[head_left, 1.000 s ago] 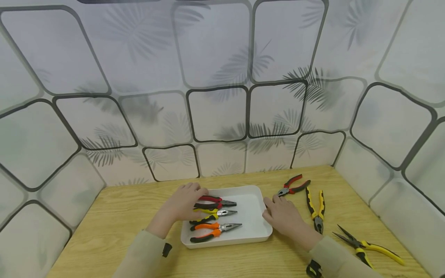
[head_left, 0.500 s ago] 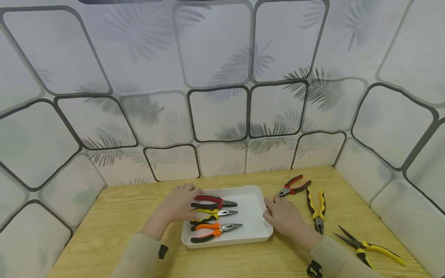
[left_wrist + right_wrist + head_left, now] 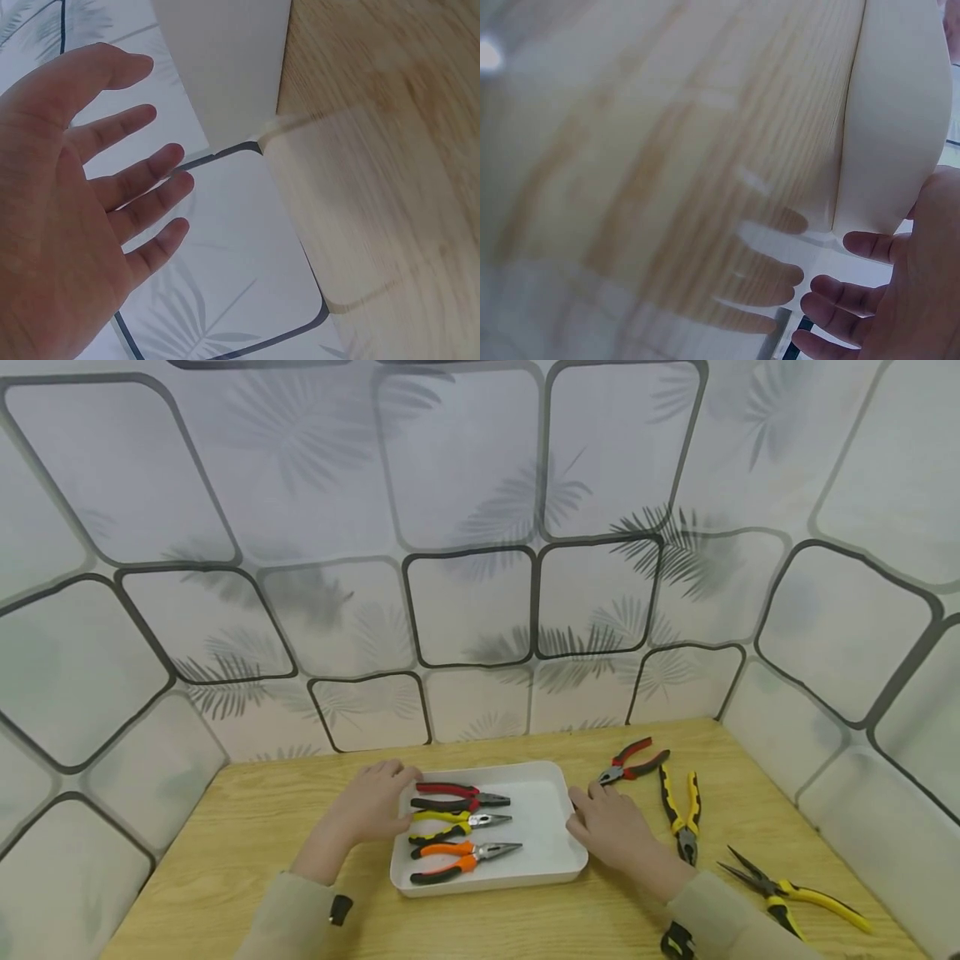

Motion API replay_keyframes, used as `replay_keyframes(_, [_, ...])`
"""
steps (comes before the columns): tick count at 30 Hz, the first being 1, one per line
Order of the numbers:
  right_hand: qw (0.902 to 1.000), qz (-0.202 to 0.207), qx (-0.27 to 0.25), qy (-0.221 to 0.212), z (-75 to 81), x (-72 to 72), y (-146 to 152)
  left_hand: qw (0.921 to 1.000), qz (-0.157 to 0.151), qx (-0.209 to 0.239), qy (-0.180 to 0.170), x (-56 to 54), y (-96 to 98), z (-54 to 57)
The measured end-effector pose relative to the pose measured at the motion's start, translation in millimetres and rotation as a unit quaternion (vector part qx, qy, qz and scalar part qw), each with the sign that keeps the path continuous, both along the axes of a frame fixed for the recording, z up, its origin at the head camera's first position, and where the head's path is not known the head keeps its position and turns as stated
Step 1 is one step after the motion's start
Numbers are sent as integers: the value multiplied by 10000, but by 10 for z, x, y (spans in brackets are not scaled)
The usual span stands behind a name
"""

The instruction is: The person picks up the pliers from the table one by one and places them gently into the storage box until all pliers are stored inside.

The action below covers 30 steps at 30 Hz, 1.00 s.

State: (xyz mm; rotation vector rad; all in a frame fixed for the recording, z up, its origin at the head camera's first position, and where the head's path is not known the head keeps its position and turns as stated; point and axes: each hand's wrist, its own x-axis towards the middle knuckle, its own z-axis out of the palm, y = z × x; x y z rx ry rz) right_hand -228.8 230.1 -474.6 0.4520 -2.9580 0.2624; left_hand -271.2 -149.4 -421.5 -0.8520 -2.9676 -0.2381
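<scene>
Tray (image 3: 542,827), wht, rect. w/ rounded corners, 3 pliers (image 3: 476,820) inside

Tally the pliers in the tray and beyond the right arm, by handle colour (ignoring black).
Red pliers: 2
Yellow pliers: 3
Orange pliers: 1
Total: 6

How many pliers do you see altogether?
6. In the white tray: red pair, yellow pair, orange pair. On the table, right of it: far red pair, middle yellow pair, near yellow pair. Others may be hidden.
</scene>
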Motion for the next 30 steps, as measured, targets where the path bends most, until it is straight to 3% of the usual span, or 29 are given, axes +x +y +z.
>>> replay_keyframes(8, [10000,6,16,30,-4,3,-5,9999,69,30,89,19,-105,-52])
replay_keyframes(30, [10000,1,4,-59,6,1,-7,9959,745,-259,-447,127,-151,-106])
